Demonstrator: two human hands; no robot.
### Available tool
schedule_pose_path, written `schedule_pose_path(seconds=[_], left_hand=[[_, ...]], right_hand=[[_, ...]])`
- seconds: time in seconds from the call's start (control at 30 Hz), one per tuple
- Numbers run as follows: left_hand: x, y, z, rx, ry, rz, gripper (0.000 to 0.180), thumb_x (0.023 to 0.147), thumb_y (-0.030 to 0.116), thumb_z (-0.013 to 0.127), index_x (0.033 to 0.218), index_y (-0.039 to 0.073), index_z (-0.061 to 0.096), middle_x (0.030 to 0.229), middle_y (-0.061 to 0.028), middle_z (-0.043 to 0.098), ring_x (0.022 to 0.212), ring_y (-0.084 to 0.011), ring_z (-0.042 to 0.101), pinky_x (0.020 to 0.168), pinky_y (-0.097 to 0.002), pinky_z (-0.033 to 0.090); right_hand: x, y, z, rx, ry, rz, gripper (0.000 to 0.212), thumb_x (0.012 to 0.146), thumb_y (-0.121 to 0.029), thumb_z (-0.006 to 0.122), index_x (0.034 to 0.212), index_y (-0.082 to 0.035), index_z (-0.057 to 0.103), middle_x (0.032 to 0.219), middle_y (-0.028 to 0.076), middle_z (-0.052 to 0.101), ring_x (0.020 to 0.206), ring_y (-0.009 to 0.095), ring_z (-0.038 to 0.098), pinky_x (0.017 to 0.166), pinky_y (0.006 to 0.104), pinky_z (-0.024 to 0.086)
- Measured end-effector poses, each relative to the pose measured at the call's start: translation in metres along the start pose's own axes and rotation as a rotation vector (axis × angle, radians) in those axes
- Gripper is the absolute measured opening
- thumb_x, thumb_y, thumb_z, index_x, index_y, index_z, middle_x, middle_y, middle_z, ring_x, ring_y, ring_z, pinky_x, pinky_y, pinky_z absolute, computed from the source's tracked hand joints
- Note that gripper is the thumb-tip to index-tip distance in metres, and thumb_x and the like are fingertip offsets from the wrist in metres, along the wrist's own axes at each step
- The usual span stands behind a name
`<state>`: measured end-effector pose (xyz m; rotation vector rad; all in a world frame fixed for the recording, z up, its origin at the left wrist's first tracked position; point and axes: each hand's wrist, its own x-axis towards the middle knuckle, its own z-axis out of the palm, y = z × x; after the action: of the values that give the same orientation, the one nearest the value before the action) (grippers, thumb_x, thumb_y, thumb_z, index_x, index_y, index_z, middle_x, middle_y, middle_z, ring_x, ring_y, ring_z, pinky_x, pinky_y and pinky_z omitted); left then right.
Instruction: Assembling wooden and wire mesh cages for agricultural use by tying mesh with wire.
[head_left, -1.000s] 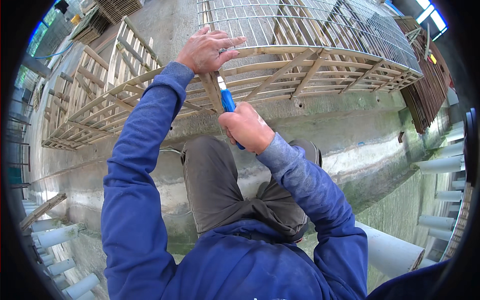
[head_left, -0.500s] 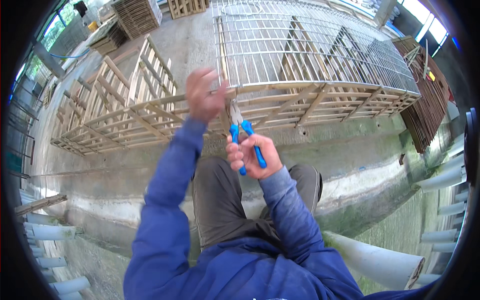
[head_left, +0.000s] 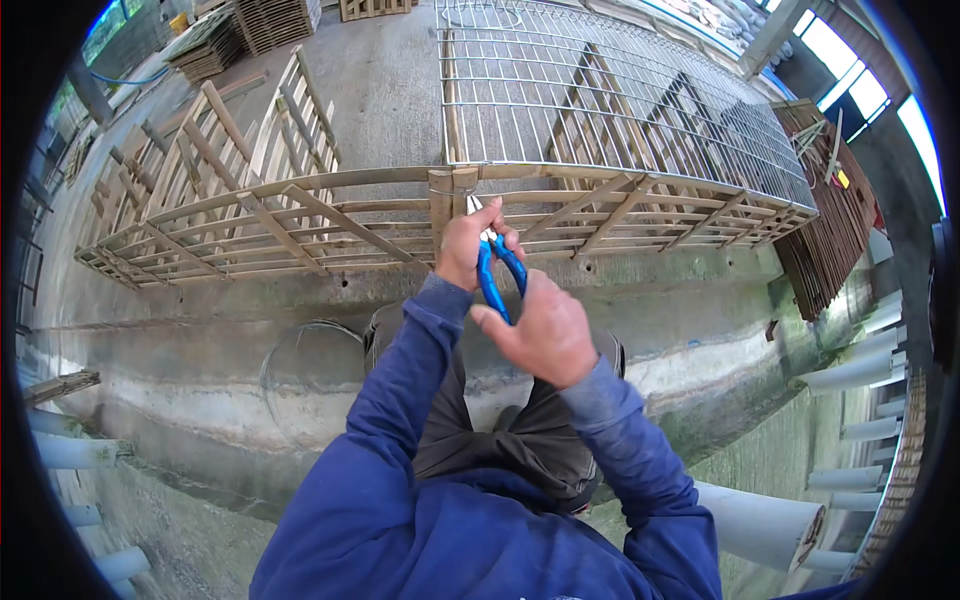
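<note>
Slatted frame [head_left: 350,179]: ran left to right before the seated person [head_left: 480,530]. Paired posts [head_left: 441,215]: stood near its middle. Pliers [head_left: 489,285]: were situated before the posts, with the left hand [head_left: 462,248] around the head end and the right hand [head_left: 552,332] at the handles, nearer the person. Mesh panel [head_left: 520,103]: extended behind the frame's right part. Upright racks [head_left: 226,120]: stood behind its left part. Stacked panels [head_left: 275,22]: lay farther back, left. Slat pile [head_left: 820,255]: lay beyond the frame's right end. Large pipe [head_left: 750,520]: lay right of the person; smaller pipes [head_left: 80,452], far left.
</note>
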<state>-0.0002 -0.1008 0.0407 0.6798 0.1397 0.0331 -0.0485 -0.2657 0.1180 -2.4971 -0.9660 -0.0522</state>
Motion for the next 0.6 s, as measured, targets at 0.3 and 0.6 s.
schedule_pose_path(seconds=[0.3, 0.6], left_hand=[[-0.011, -0.010, 0.013, 0.228, 0.356, 0.078, 0.034, 0.090, 0.030, 0.063, 0.069, 0.006, 0.051, 0.056, -0.0089, 0.054, 0.047, -0.0195, 0.055, 0.042, -0.0329, 0.045], [-0.011, -0.001, -0.005, -0.213, -0.110, -0.126, 0.039, 0.095, 0.045, 0.051, 0.075, 0.011, 0.046, 0.070, -0.0080, 0.055, 0.067, -0.0254, 0.058, 0.067, -0.0440, 0.051]], right_hand=[[0.022, 0.030, 0.045, 0.715, -0.317, 0.351, 0.023, 0.084, -0.016, 0.056, 0.092, 0.005, 0.058, 0.071, 0.013, 0.064, 0.057, 0.023, 0.062, 0.051, 0.0354, 0.050], [0.020, 0.036, 0.048, 1.945, -0.680, 0.601, 0.028, 0.089, -0.021, 0.052, 0.094, 0.006, 0.059, 0.076, 0.010, 0.064, 0.059, 0.018, 0.061, 0.053, 0.0316, 0.050]])
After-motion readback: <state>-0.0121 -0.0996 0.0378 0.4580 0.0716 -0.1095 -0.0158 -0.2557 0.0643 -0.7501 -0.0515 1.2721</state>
